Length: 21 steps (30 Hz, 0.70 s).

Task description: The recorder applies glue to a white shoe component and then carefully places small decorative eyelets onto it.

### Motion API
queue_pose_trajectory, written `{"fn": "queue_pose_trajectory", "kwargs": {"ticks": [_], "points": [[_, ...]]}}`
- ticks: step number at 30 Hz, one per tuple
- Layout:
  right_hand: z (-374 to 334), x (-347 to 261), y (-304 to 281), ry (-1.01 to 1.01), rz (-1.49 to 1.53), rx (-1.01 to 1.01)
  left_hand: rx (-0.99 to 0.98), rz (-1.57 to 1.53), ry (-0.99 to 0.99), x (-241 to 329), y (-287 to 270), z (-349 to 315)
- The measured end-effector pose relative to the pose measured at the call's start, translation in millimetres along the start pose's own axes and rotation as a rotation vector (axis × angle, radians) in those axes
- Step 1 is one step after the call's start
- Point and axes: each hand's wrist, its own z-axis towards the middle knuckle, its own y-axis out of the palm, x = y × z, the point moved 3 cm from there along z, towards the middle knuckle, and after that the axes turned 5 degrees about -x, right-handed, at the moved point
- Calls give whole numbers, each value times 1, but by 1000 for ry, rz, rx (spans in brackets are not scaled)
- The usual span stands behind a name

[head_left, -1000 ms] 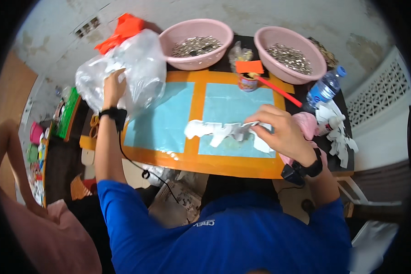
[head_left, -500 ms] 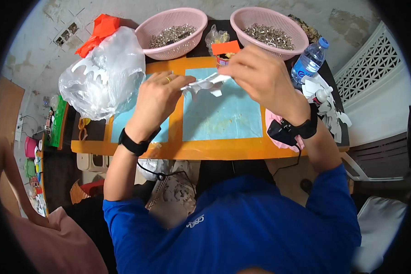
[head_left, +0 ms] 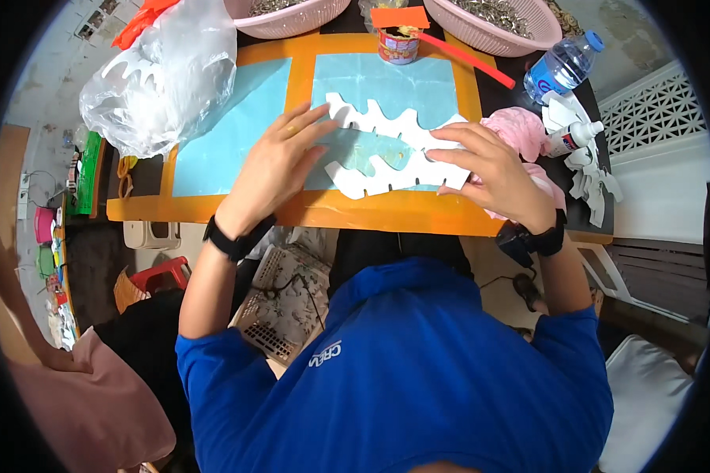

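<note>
Two flat white cut-out strips with wavy edges and small slits lie on the blue-covered part of the table: an upper strip [head_left: 383, 124] and, nearer me, a lower strip [head_left: 383, 178]. My left hand [head_left: 274, 162] is open, its fingers stretched toward the strips' left ends, the fingertips close to the upper one. At the right ends my right hand [head_left: 501, 169] curls over both strips, fingers on top and thumb at the near edge of the lower one. Its palm side is hidden.
A clear plastic bag [head_left: 166, 87] of white pieces stands left. Pink baskets [head_left: 315, 17] of metal parts are behind. A small tub [head_left: 398, 49] with a red strip sits at the back. Right are a water bottle [head_left: 558, 67], pink cloth [head_left: 517, 130] and small white bottle [head_left: 573, 139].
The white strips, held up between both hands before, now lie spread on the table. My left hand has let go and opened; both hands came lower. The view has tilted down.
</note>
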Motion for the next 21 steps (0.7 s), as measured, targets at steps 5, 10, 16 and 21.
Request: {"fn": "queue_pose_trajectory", "kwargs": {"ticks": [5,10,16,21], "points": [[1,-9,1,9,57,-7,-134,186,114,-10,35,35],[-19,-1,1,96,66,-6,-66,232,14,-22,25,29],[-6,5,14,81,116,60,39,244,-34,-4,18,16],[9,5,22,63,175,8,4,218,-54,-32,21,19]]}}
